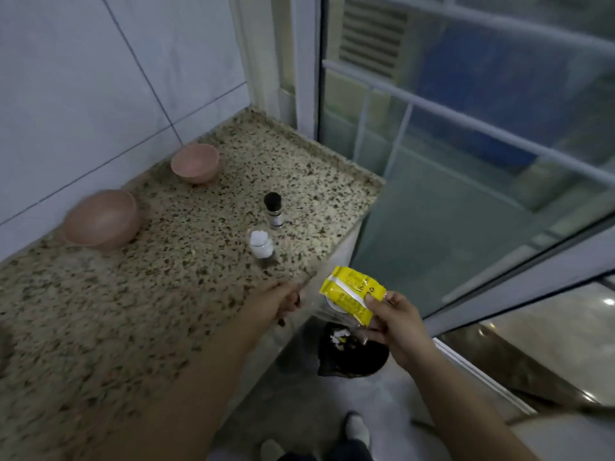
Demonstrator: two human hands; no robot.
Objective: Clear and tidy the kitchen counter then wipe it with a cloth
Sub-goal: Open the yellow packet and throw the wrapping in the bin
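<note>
My right hand [397, 322] grips a crumpled yellow and white wrapper [352, 294] with some clear plastic, held past the counter's edge above a black bin [352, 352] on the floor. At the edge of the speckled granite counter [133, 311], my left hand [278, 302] is curled and seems to pinch a small dark thing that is too blurred to name. On the counter stand a bottle with a black cap [273, 209] and a small clear jar of white grains [261, 244]. Two pink bowls [101, 219] [195, 162] sit by the tiled wall.
The counter ends at a corner on the right, beside a glass door and window frame [466, 121]. The bin holds white and yellow scraps. My feet [357, 427] stand on the pale floor below. A dark object shows at the far left edge [4, 347].
</note>
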